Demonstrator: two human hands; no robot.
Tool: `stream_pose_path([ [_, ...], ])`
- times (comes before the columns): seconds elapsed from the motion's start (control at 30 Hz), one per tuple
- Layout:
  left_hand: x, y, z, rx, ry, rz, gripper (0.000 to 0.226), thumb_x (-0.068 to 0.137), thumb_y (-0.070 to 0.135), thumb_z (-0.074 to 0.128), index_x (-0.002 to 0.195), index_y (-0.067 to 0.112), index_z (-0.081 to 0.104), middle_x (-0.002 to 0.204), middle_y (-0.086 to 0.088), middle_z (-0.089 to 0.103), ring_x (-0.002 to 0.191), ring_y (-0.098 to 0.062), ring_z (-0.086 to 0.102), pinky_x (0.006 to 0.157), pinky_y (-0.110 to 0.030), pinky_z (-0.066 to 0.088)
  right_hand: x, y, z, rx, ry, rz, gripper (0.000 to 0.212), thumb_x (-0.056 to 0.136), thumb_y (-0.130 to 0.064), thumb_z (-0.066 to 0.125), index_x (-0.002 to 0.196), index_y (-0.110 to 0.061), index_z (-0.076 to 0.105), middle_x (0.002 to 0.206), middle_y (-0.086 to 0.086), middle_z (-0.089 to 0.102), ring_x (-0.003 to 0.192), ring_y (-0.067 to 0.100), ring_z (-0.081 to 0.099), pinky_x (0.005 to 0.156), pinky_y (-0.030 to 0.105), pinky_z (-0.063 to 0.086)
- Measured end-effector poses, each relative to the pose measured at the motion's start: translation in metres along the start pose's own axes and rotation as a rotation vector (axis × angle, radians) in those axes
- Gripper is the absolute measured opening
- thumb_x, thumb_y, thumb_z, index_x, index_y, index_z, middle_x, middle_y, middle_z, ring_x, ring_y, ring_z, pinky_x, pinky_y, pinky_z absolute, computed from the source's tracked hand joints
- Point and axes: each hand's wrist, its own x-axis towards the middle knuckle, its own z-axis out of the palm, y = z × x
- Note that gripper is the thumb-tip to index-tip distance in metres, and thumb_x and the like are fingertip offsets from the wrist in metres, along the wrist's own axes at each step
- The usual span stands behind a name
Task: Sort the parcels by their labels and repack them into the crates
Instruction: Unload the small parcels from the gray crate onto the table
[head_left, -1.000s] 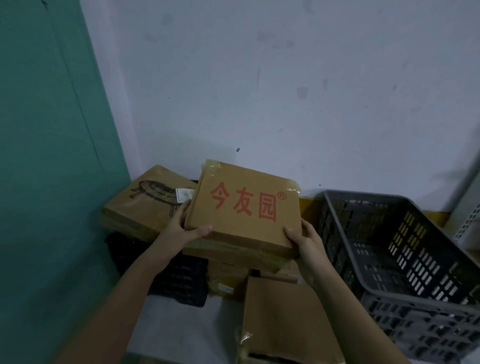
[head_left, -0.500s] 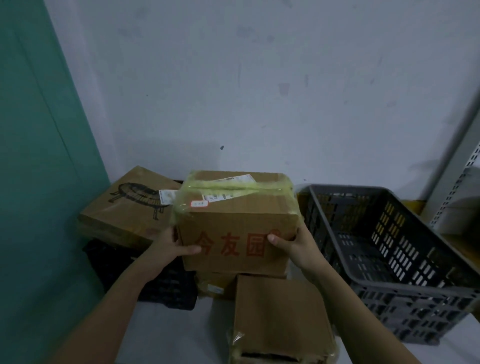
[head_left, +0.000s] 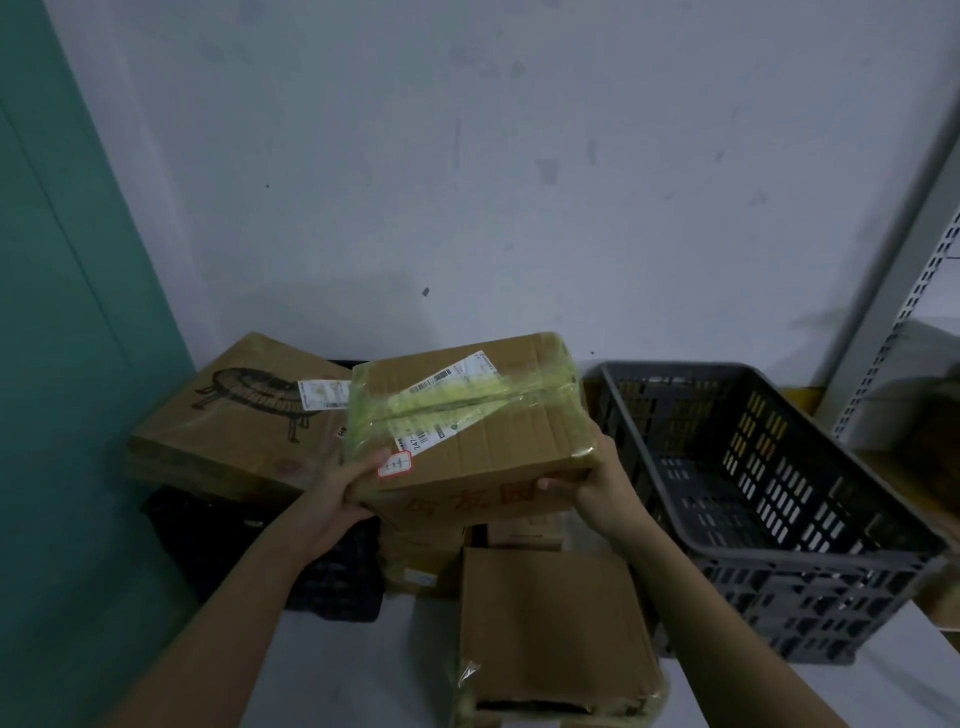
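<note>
Because the sorting depends on what the labels say, the person holds the taped parcel tipped so its top face, with the white shipping label and a small red-edged sticker, is turned up toward the camera. The left hand grips the near left corner, thumb over the top edge beside the sticker; the right hand clasps the near right corner, fingers curled under the front face. A hand at each end probably steadies the parcel for reading. It hangs above the pile of other boxes, between the large flat box with a printed drawing at left and the grey crate at right, touching neither as far as can be seen. Its long axis runs left to right, rising slightly toward the right, and the yellowish tape follows that line. The red characters on the front face point toward the person. A plain brown box lies below, nearer the camera.
</note>
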Motion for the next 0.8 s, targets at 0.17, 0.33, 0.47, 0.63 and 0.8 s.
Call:
stream_pose_path([
  [0.17, -0.001, -0.014, 0.019, -0.021, 0.117, 0.121, 0.038, 0.086, 0.008, 0.065, 0.117, 0.028, 0.059, 0.098, 0.002, 0.077, 0.091, -0.018, 0.074, 0.083, -0.042, 0.056, -0.003, -0.005, 0.007, 0.104, 0.128, 0.073, 0.046, 0.078, -0.002, 0.079, 0.121, -0.007, 0.062, 0.111, 0.004, 0.070, 0.109, 0.017, 0.067, 0.087, 0.044, 0.060],
  [0.33, -0.004, -0.038, 0.023, 0.059, 0.225, 0.198, 0.044, 0.085, 0.027, 0.073, 0.124, 0.041, 0.058, 0.117, 0.001, 0.072, 0.110, -0.021, 0.068, 0.099, -0.049, 0.051, -0.003, -0.021, 0.014, 0.340, 0.143, 0.058, 0.060, 0.083, 0.010, 0.071, 0.131, -0.019, 0.049, 0.109, -0.006, 0.066, 0.101, 0.008, 0.066, 0.078, 0.029, 0.058],
  [0.47, -0.006, -0.037, 0.016, 0.076, 0.290, 0.237, 0.041, 0.090, 0.026, 0.070, 0.123, 0.046, 0.057, 0.121, 0.003, 0.069, 0.113, -0.019, 0.065, 0.100, -0.048, 0.050, -0.003, -0.028, 0.013, 0.358, 0.006, 0.191, 0.088, 0.081, -0.003, 0.078, 0.146, -0.035, 0.028, 0.130, 0.003, 0.054, 0.118, 0.019, 0.058, 0.083, 0.030, 0.054],
  [0.63, -0.008, -0.020, -0.007, 0.142, 0.304, 0.304, 0.052, 0.091, 0.014, 0.067, 0.139, 0.029, 0.052, 0.120, 0.002, 0.068, 0.108, -0.016, 0.067, 0.084, -0.031, 0.054, -0.009, -0.036, 0.003, 0.330, -0.160, 0.360, 0.078, 0.079, -0.062, 0.070, 0.144, -0.034, 0.036, 0.136, -0.009, 0.048, 0.129, 0.017, 0.045, 0.106, 0.050, 0.040],
  [0.8, -0.008, -0.003, -0.006, 0.264, 0.208, 0.359, 0.046, 0.091, 0.013, 0.069, 0.131, 0.031, 0.057, 0.116, 0.002, 0.069, 0.102, -0.013, 0.069, 0.080, -0.031, 0.057, -0.010, -0.048, 0.015, 0.315, 0.142, 0.315, 0.085, 0.079, -0.059, 0.068, 0.149, -0.027, 0.032, 0.141, 0.001, 0.049, 0.115, 0.017, 0.058, 0.093, 0.048, 0.056],
])
